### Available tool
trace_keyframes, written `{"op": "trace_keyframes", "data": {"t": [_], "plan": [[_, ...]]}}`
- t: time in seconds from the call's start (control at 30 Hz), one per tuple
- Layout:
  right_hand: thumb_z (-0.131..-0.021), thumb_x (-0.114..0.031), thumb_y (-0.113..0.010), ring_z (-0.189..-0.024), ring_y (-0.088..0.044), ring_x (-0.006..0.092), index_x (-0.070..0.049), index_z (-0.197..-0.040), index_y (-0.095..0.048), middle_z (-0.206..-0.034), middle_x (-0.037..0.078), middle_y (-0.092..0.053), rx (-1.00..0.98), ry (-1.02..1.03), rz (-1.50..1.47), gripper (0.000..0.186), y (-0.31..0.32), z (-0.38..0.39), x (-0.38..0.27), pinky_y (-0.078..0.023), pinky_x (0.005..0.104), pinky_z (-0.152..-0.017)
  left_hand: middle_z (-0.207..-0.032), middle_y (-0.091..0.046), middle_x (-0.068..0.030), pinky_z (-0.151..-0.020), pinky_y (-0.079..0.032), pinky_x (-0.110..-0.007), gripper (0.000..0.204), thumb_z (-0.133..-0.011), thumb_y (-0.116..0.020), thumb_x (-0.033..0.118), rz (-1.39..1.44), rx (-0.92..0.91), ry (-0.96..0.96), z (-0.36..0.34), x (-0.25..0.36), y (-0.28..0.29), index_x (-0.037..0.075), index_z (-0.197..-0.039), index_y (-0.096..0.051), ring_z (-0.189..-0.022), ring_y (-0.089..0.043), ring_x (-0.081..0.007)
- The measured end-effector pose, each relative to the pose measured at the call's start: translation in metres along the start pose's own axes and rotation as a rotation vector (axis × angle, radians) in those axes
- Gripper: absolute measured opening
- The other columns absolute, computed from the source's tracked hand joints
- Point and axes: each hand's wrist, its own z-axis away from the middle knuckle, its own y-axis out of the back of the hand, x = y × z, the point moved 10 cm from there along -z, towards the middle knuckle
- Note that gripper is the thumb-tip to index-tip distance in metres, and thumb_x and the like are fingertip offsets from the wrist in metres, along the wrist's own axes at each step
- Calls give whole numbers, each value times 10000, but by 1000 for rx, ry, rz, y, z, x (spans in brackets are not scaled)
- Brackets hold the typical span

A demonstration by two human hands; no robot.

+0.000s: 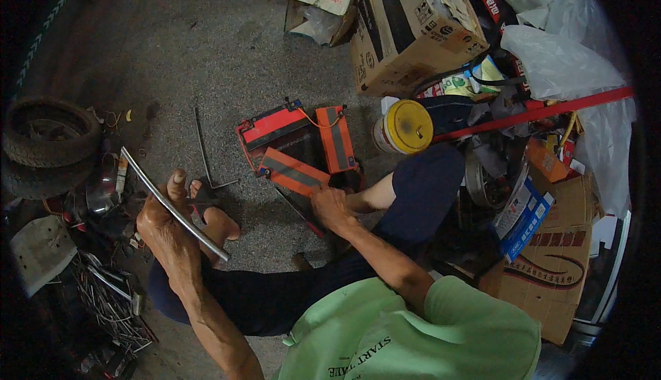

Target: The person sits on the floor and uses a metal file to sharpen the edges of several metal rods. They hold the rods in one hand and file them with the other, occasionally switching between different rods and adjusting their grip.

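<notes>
My left hand (164, 225) is closed around a slightly curved silver metal bar (169, 204), raised at the left with its thumb pointing up. Near the middle, my right hand (334, 208) grips the near right end of an orange battery (292, 171) with a grey stripe; its fingertips are partly hidden. This battery lies at a slant. Behind it is a red battery (275, 127) with a dark stripe and black terminals. Another orange battery (335, 139) sits to the right, with an orange wire (313, 120) running between these two.
On the ground left of the batteries lies a thin L-shaped rod (202, 149). Stacked tyres (51, 132) and a heap of metal tools (113, 283) line the left. A yellow-lidded bucket (411, 127), a large cardboard box (406, 36) and plastic bags (558, 60) crowd the right.
</notes>
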Motion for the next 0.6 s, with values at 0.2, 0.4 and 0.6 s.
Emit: {"op": "trace_keyframes", "data": {"t": [0.2,0.4,0.6], "plan": [[-750,-17,-624,-781,-672,387,18,-946,-588,-888,231,-636,83,78,-8,202,16,-2,-14,-533,468,-689,-548,-515,-85,-463,-334,-340,425,-953,-618,293,-10,-18,20,0,-2,0,-47,-698,-600,-498,-457,-128],[-721,-12,-647,-761,-681,375,27,-964,-588,-887,233,-647,90,50,67,253,11,-4,-14,-538,448,-655,-563,-546,-87,-469,-354,-332,418,-946,-624,300,-29,-28,9,1,0,0,-54,-724,-619,-508,-484,-130],[-770,-108,-614,-673,-711,277,-48,-832,-697,-740,151,-695,13,99,200,120,-7,-9,-10,-538,373,-540,-609,-610,-100,-471,-360,-327,401,-942,-629,293,-21,-47,69,2,-1,1,-52,-738,-636,-518,-509,-129]]}}
